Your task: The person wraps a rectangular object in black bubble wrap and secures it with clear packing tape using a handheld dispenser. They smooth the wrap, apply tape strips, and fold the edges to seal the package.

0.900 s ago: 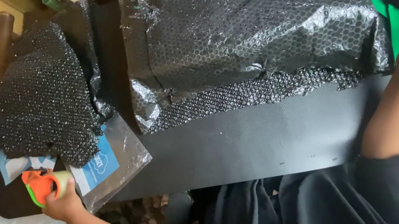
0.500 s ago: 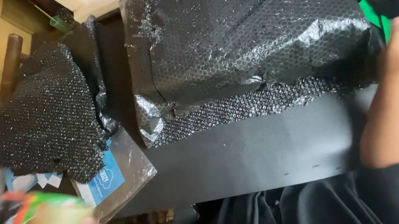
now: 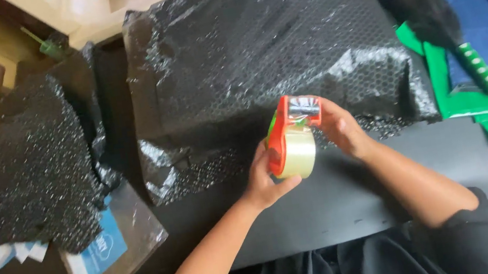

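1. left hand [image 3: 264, 180] is clamped on the orange tape dispenser [image 3: 290, 139], held just above the desk [image 3: 335, 207] edge of the black bubble-wrapped parcel [image 3: 263, 54].
2. right hand [image 3: 338, 128] pinches at the dispenser's front – probably the tape end, though it's blurred.
3. best to free the tape squarely and keep the roll steady – parcel flat.

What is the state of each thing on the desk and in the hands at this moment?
tape dispenser: lifted off the desk, held by both hands
left hand: gripping the dispenser from below
right hand: fingers at the dispenser's top end
wrapped parcel: covered in black bubble wrap, lying flat
loose bubble wrap: crumpled heap at the desk's left
feather duster: lying untouched at the right
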